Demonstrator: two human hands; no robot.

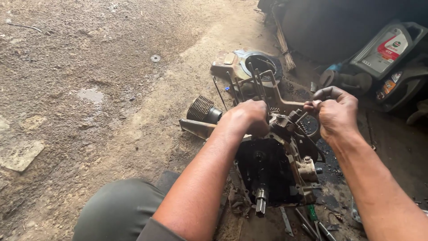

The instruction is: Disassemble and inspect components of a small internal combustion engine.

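Both hands point(290, 118) curl, gripping the greasy engine case point(272, 165).

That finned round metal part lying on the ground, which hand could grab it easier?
Probably the left hand: the finned cylinder lies just beside it, while the right hand is across the engine case.

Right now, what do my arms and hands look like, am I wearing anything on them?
Both arms are bare from above the elbow down: no sleeves, gloves, watch or rings show. The left hand and right hand look smudged with dark grime, as do the forearms. The only clothing in view is a dull olive-green trouser leg at the bottom left.
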